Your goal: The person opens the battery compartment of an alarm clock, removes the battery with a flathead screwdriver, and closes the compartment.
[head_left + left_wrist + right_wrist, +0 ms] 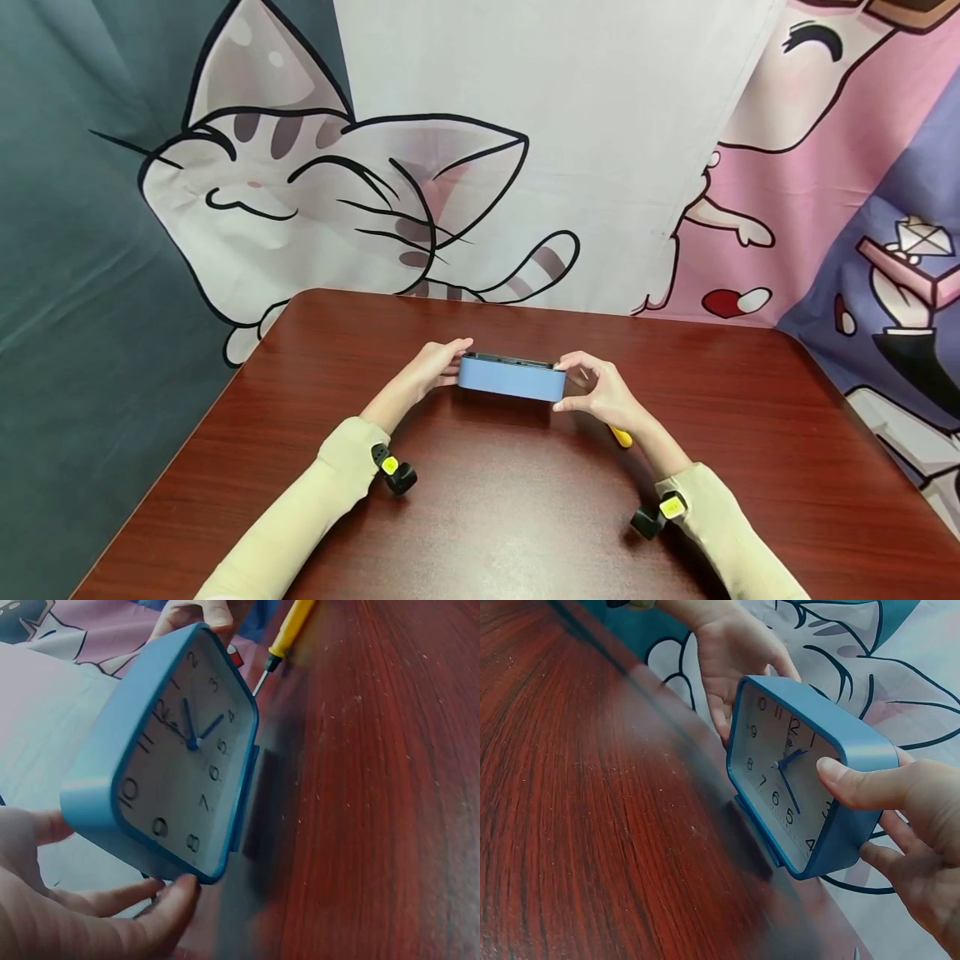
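A blue square alarm clock (pixel 512 379) with rounded corners is between my two hands, above the middle of the table. Its white face with dark numerals and blue hands (pixel 191 742) shows in both wrist views. My left hand (pixel 433 367) grips one side, the thumb at the front edge and the fingers towards the back. On the opposite side, my right hand (pixel 602 393) pinches the clock, thumb (pixel 855 784) over the front rim and fingers behind. The back of the clock is mostly hidden. Whether its foot touches the table I cannot tell.
A screwdriver with a yellow handle (pixel 621 436) lies on the brown wooden table (pixel 465 517), partly behind my right wrist. Behind the table's far edge hangs a cloth (pixel 570 150) printed with cartoon animals.
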Motion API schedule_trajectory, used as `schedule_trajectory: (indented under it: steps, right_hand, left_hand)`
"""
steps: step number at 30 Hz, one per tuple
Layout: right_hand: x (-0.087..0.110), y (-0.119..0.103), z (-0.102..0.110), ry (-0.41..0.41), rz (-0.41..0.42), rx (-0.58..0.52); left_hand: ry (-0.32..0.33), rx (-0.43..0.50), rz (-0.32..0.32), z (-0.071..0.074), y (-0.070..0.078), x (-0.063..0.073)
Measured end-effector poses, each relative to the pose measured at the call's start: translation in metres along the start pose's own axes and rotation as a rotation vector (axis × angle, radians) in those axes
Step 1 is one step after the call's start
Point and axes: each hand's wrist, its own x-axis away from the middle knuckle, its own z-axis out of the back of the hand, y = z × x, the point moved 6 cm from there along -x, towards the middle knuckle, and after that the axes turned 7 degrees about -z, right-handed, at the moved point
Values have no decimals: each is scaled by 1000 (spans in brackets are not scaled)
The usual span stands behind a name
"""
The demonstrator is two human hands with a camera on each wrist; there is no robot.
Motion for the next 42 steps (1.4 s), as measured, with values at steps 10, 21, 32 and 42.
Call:
schedule_trajectory:
  steps: [10, 21, 32, 42]
  right_hand:
    - [0, -1, -1, -3, -22, 30]
    - [3, -8, -6, -61, -227, -80]
    - [7, -2, -7, -4, -464, -166]
    - [12, 2, -11, -18, -600, -239]
  left_hand:
    - [30, -65, 40, -1, -2, 4]
    - [91, -22, -22, 2, -2, 5]
    - [155, 28, -96, 2, 4, 8]
    - [169, -58, -133, -1, 3, 10]
